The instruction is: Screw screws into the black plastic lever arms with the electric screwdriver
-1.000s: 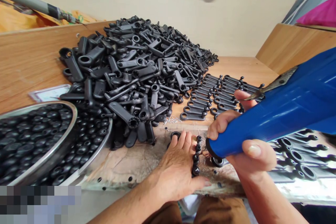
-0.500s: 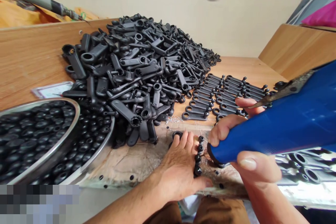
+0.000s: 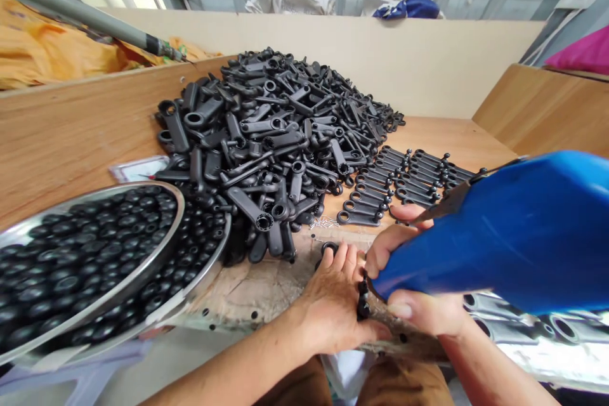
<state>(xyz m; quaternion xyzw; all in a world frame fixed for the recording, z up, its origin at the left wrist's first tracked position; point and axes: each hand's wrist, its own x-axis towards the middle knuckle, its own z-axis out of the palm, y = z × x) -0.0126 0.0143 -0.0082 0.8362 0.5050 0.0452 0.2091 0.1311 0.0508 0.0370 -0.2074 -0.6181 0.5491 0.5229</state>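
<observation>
My left hand (image 3: 328, 304) lies flat at the front of the bench, fingers stretched over black crank handles. Beside its palm runs a short row of black ball knobs (image 3: 363, 306), and a ring-shaped crank end (image 3: 329, 247) shows past its fingertips. Gripped in my right hand (image 3: 423, 312) is a large blue tool (image 3: 504, 235) with a metal strip along its top. The tool's narrow end reaches the knobs near my left fingers; whether it touches them cannot be made out. Small silver pins (image 3: 324, 223) lie scattered just beyond.
A tall heap of black crank handles (image 3: 285, 133) fills the back left. Crank handles with knobs (image 3: 366, 200) lie in rows behind my right hand, more at the right edge. Two metal bowls (image 3: 178, 216) of black knobs stand at the left. Wooden boards (image 3: 537, 101) border the bench.
The blue tool and my right hand have moved left and closer to the knobs by my left hand. My left hand stays nearly in place. The whole view has shifted somewhat.
</observation>
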